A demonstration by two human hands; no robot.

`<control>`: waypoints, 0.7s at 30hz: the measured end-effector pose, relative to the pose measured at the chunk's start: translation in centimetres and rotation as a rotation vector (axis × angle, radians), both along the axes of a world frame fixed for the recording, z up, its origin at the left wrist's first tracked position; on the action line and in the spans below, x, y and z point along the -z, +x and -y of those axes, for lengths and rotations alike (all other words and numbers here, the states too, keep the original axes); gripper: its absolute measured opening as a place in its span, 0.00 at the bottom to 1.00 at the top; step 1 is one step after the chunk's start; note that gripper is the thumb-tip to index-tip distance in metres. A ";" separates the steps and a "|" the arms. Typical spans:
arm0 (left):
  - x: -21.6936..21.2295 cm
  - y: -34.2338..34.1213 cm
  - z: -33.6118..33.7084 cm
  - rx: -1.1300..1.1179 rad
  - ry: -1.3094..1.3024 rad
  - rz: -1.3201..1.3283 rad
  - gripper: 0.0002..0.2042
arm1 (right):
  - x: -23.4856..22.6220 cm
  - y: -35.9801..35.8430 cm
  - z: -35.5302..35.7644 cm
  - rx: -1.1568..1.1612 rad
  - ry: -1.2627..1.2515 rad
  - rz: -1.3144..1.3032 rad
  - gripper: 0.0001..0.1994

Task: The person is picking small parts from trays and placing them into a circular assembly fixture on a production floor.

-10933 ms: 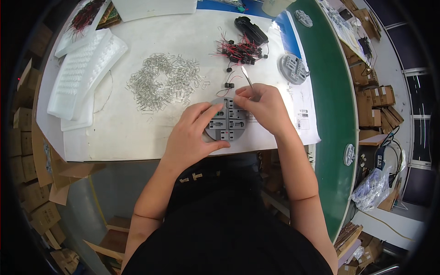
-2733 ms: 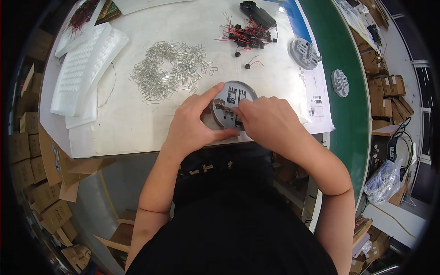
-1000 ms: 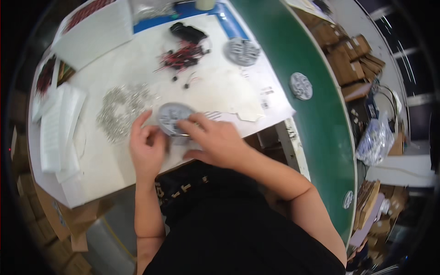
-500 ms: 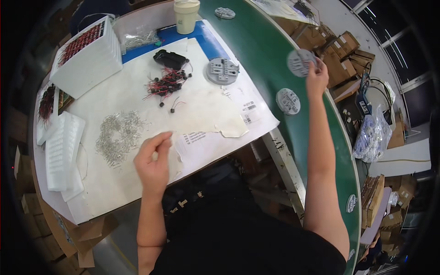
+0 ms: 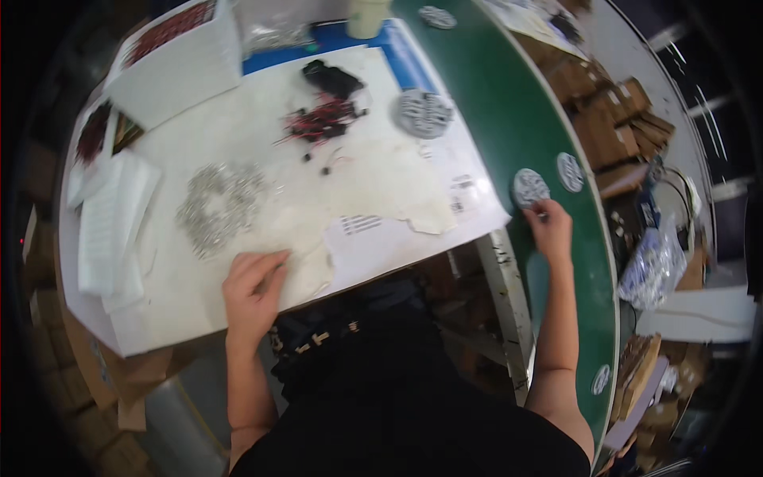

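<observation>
My right hand (image 5: 550, 229) reaches over the green belt, its fingers closed on the near edge of a round grey moulded disc (image 5: 530, 188). A second round grey disc (image 5: 570, 172) lies just right of it. My left hand (image 5: 254, 288) hovers at the table's near edge, thumb and forefinger pinched together; anything between them is too small to make out. Close by lies a heap of small shiny metal pieces (image 5: 218, 208). Farther back is a pile of small black parts with red wires (image 5: 322, 121), beside a thicker grey disc (image 5: 424, 113) on the table.
White foam trays (image 5: 179, 67) hold red-and-black parts at the far left, with more foam sheets (image 5: 111, 230) nearer. A pale cup (image 5: 368, 17) stands at the back. The green belt (image 5: 493, 87) runs along the right and carries further discs. Cardboard boxes (image 5: 608, 123) are stacked beyond it.
My right hand has let go of one disc, now lying on the belt, and come nearer to grip another. The whole view has shifted; my left hand stays pinched near the table edge.
</observation>
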State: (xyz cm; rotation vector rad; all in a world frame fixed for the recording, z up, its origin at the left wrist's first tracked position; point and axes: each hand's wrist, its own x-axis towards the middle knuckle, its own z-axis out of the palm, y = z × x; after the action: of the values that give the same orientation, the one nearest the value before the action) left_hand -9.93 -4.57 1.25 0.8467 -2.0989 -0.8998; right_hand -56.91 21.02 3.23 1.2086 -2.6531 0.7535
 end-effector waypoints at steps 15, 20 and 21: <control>-0.6 -1.3 0.3 0.143 -0.133 0.132 0.46 | -4.8 17.5 25.6 -1.179 0.241 0.446 0.07; -0.4 -1.5 0.0 0.103 -0.087 0.144 0.46 | -2.1 22.2 31.6 -0.890 0.376 0.361 0.07; -0.4 -1.4 -0.1 0.093 -0.089 0.147 0.46 | -1.8 22.5 31.7 -0.890 0.377 0.362 0.07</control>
State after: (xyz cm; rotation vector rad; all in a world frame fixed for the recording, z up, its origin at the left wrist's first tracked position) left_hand -11.36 -4.46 1.66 0.7952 -2.3038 -0.8065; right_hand -34.42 -10.72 5.05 2.6567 -2.5006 0.5983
